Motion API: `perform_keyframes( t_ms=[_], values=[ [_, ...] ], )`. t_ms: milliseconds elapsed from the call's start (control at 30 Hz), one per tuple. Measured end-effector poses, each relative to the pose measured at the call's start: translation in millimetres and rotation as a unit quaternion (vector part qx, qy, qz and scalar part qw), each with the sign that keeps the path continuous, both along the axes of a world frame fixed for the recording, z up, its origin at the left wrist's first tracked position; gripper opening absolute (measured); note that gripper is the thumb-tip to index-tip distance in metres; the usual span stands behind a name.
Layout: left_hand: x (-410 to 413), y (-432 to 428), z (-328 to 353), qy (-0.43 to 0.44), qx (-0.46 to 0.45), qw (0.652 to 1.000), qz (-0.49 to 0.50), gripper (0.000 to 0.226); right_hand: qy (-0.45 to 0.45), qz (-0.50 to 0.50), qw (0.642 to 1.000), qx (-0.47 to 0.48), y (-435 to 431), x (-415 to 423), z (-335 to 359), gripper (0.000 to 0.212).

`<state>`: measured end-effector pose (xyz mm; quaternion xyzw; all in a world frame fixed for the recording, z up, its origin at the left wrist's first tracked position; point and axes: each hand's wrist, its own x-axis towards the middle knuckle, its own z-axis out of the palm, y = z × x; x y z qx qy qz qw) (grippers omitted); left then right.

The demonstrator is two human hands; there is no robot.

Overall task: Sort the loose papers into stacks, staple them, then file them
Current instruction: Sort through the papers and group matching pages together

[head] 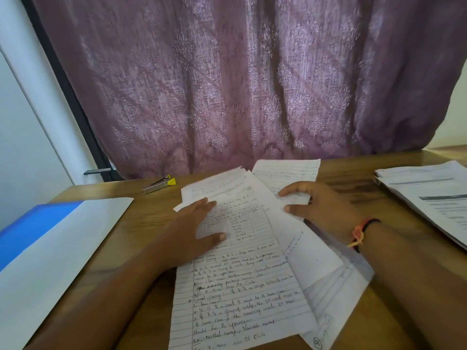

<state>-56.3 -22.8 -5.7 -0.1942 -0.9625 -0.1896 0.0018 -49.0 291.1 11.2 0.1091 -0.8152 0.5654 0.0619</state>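
L grip (199,223) flat – fingers straight – on loose papers (240,286), R grip (321,208) pinching one sheet (290,175)

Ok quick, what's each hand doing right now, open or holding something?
Left hand: open, fingers flat on the top handwritten page.
Right hand: closed, pinching the edge of a loose sheet.

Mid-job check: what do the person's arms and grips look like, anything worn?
Both forearms are bare, with no sleeves in view. The left grip and right grip are bare hands: no gloves, and no rings that I can see. The right wrist carries a knotted orange-yellow thread and a thin black-and-red cord beside it. The left wrist shows nothing worn.
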Motion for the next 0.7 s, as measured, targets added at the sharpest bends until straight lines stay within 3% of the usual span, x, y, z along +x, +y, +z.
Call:
perform_keyframes(
  t_ms=[100, 333, 567, 700],
  values=[
    [0.7, 1.0, 1.6, -0.011, -0.012, 1.0, 0.002, 0.114, 0.026, -0.074, 0.991, 0.109, 4.3, -4.3, -0.2, 0.019],
    [3.9, 3.8, 5.3, -0.029, -0.015, 0.999, 0.009, 0.102, 0.188, -0.204, 0.935, 0.221, 9.7, -1.9, 13.4, 0.038],
    [8.1, 4.4, 10.0, -0.029, -0.001, 0.999, 0.015, 0.104, 0.347, -0.267, 0.858, 0.268, 8.8, 5.8, 28.2, 0.081],
    [7.7, 4.8, 9.3, 0.001, 0.041, 0.999, 0.015, 0.117, 0.392, -0.276, 0.846, 0.236, -9.7, 14.9, 33.3, 0.087]
  ],
)
